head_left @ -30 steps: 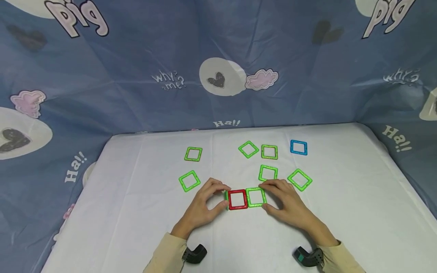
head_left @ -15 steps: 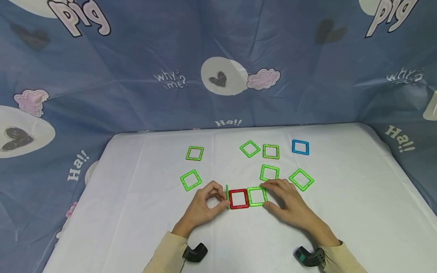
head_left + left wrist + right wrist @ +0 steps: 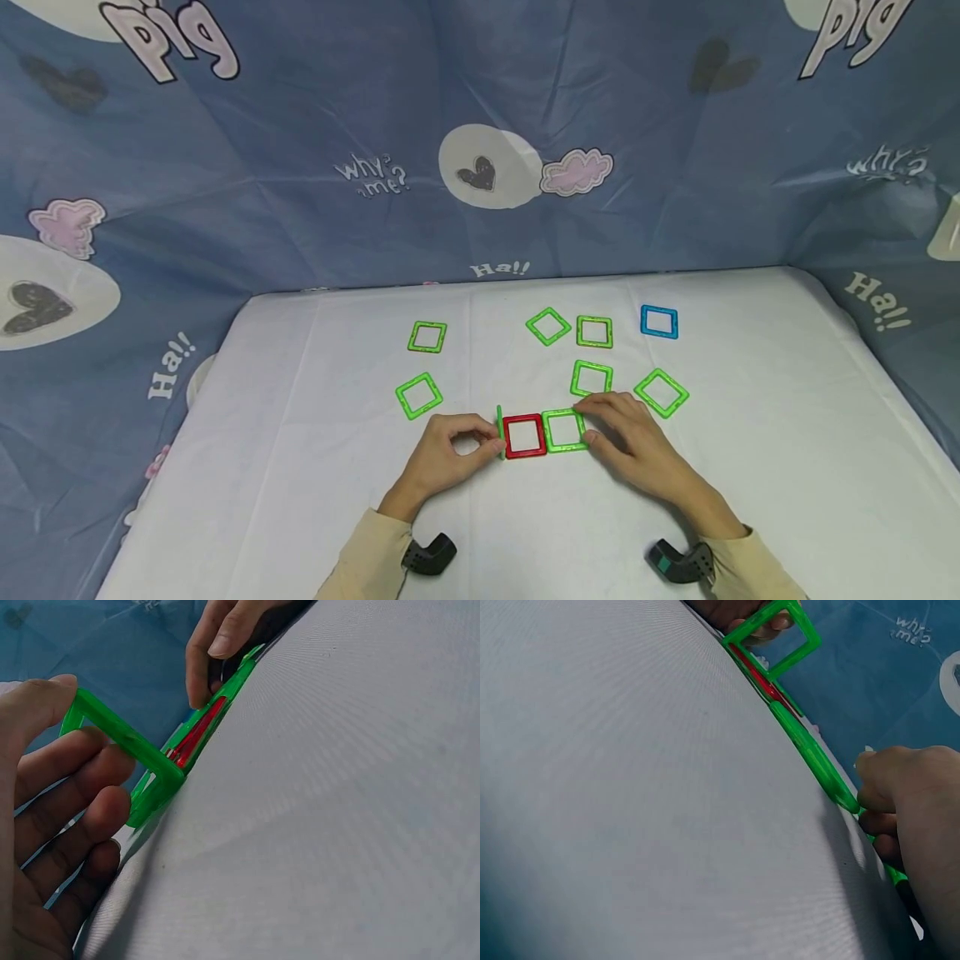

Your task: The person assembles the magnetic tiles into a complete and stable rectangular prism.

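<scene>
In the head view a red square magnetic tile [image 3: 526, 454] lies flat at the table's middle. A green tile [image 3: 562, 412] lies flat against its right side. Along its left side a green frame tile [image 3: 500, 425] stands on edge. My left hand [image 3: 450, 458] pinches that upright tile; in the left wrist view the thumb is at the top of its frame [image 3: 124, 733] and the fingers are on its outer side. My right hand [image 3: 633, 437] holds the flat green tile by its right side, index finger at the far corner and thumb on the right edge.
Several loose green tiles lie beyond the hands, among them one at far left [image 3: 427, 349] and a turned one [image 3: 419, 412] nearer. A blue tile [image 3: 660, 334] lies at the back right. A patterned blue cloth [image 3: 300, 225] rises behind the white table [image 3: 300, 500].
The green tile at the red tile's left has come upright, showing as a thin edge. My left fingers have drawn in beside it. My right thumb has shifted slightly up the flat green tile's edge.
</scene>
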{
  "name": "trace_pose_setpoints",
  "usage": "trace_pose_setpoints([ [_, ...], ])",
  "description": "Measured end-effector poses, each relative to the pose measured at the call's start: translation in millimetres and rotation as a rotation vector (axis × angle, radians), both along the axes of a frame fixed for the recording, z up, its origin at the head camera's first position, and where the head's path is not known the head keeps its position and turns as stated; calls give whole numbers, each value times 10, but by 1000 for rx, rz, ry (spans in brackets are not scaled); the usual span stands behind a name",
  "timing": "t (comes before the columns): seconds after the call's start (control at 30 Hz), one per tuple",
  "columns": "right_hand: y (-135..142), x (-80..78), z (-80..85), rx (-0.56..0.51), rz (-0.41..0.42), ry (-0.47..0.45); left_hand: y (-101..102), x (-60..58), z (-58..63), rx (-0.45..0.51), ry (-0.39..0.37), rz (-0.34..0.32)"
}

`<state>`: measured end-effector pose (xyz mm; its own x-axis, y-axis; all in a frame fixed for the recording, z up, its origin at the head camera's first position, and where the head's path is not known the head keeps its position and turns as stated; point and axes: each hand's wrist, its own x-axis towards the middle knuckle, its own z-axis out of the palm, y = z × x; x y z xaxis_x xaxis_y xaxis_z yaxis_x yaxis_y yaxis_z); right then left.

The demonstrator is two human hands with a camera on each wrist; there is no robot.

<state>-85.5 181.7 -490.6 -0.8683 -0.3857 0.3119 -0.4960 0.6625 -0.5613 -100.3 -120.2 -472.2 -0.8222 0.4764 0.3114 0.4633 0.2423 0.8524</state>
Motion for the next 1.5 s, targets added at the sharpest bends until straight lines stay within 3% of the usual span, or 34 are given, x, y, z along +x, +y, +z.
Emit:
trace_pose_setpoints([
  [0.13,14,3,6,-44,-19,-5,30,37,171,14,23,-27],
  [0.33,54,-21,23,-240,-62,26,41,28,170,28,82,-52],
  [0.43,69,-31,19,-284,-106,65,39,25,169,28,91,-60],
  [0.57,61,-31,61,-298,-173,102,35,21,166,27,100,-64],
  [0.83,49,10,351,-313,-234,196,32,28,173,20,117,-69],
  [1.1,398,-130,130,-326,-371,205,38,28,200,26,113,-84],
  [1.33,638,-171,114,-345,-509,168,34,35,197,12,94,-77],
  [1.5,735,-193,105,-321,-553,175,20,32,183,8,92,-76],
])
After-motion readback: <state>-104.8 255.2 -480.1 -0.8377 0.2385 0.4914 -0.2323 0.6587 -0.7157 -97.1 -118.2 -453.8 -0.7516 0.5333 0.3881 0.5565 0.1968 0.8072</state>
